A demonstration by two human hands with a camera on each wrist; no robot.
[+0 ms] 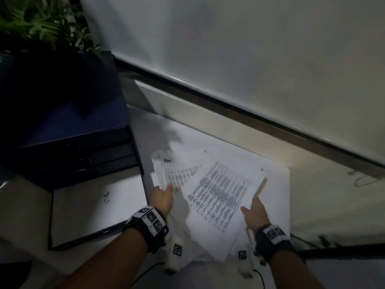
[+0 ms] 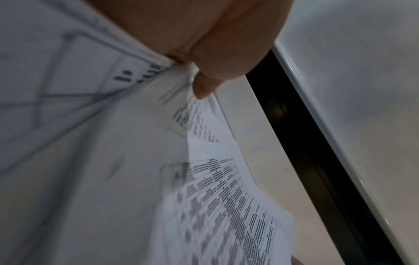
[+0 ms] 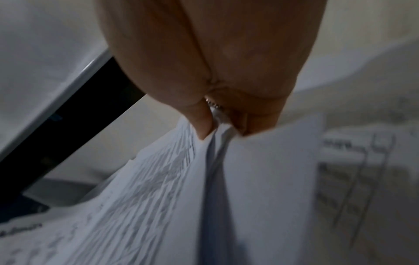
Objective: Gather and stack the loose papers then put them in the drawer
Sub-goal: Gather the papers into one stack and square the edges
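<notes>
A loose bundle of printed papers (image 1: pixel 216 190) is held above more white sheets (image 1: pixel 277 184) that lie on the pale table. My left hand (image 1: pixel 163 195) pinches the bundle's left edge, thumb on top; the left wrist view shows the thumb pressed on the papers (image 2: pixel 204 179). My right hand (image 1: pixel 255 209) grips the right edge, and the right wrist view shows the sheets (image 3: pixel 158 188) pinched between thumb and fingers. A dark blue drawer unit (image 1: pixel 68 122) stands at the left, its bottom drawer (image 1: pixel 95 207) pulled out with a white sheet inside.
A green plant (image 1: pixel 41 24) stands behind the drawer unit. A white board with a dark lower edge (image 1: pixel 229 103) runs diagonally across the back. A paper clip (image 1: pixel 364 180) lies at the right. A thin cable (image 1: pixel 260 276) runs near the front edge.
</notes>
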